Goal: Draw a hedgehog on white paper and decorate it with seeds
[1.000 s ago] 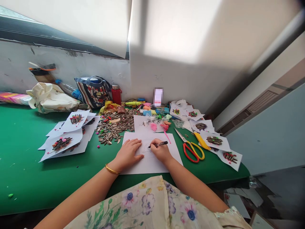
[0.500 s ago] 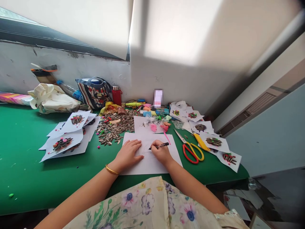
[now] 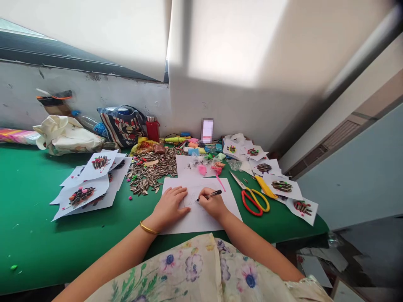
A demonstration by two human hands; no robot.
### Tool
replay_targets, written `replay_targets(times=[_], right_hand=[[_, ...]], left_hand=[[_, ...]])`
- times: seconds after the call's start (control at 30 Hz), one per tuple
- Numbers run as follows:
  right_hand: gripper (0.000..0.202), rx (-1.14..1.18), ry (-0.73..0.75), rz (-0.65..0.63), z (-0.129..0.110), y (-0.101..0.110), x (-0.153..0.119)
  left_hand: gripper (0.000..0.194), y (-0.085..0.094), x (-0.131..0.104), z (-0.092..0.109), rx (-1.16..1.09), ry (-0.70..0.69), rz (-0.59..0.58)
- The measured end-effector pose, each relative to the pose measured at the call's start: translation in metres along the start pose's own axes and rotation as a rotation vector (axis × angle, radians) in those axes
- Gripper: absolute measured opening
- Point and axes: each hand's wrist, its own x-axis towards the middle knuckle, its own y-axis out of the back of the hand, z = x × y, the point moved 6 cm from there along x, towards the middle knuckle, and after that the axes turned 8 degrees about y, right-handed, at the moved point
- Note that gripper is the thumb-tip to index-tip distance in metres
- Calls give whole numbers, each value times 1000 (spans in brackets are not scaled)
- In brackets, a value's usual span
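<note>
A white sheet of paper [image 3: 201,224] lies on the green table [image 3: 126,235] in front of me, with thin dark lines drawn near its middle. My left hand [image 3: 172,206] rests flat on the sheet's left part, fingers spread, a gold bangle on the wrist. In my right hand [image 3: 213,204] is a black pen [image 3: 214,194], its tip at the drawn lines. Just beyond is another white sheet [image 3: 184,167] with pink clay [image 3: 202,170] on it. Scissors [image 3: 253,199] with red and yellow handles lie to the right of the paper.
Striped sunflower seeds [image 3: 154,167] are heaped behind my left hand. Papers bearing seed designs lie at left [image 3: 85,195] and right [image 3: 283,186]. Along the wall stand a patterned bag [image 3: 122,128], a red bottle [image 3: 153,129] and a phone [image 3: 207,131]. A yellow-handled tool [image 3: 266,187] lies beside the scissors.
The pen tip has shifted very slightly down on the sheet, with my right hand still around the pen. My left hand stays flat. The camera view has tilted a little.
</note>
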Motion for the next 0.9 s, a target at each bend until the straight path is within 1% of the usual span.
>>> replay_targets(times=[0.13,0.37,0.6,0.73,0.83,0.9], right_hand=[[13,37,-15,47,4,5,-2],[13,52,-7,-32,-2,6,-13],[13,7,0,-51,-4,2,-12],[13,-38,-2,-42,-4,2,-12],[13,-17,-3,-32,-4,3,-12],[13,6,-3,3,-3,6,-11]], left_hand=[[59,0,0,0,12,0,-3],[58,1,0,2,23,10,-10],[59,2,-1,2,24,8,-7],[60,0,0,1,33,8,-10],[60,0,0,1,30,2,-10],[59,0,0,1,28,2,-12]])
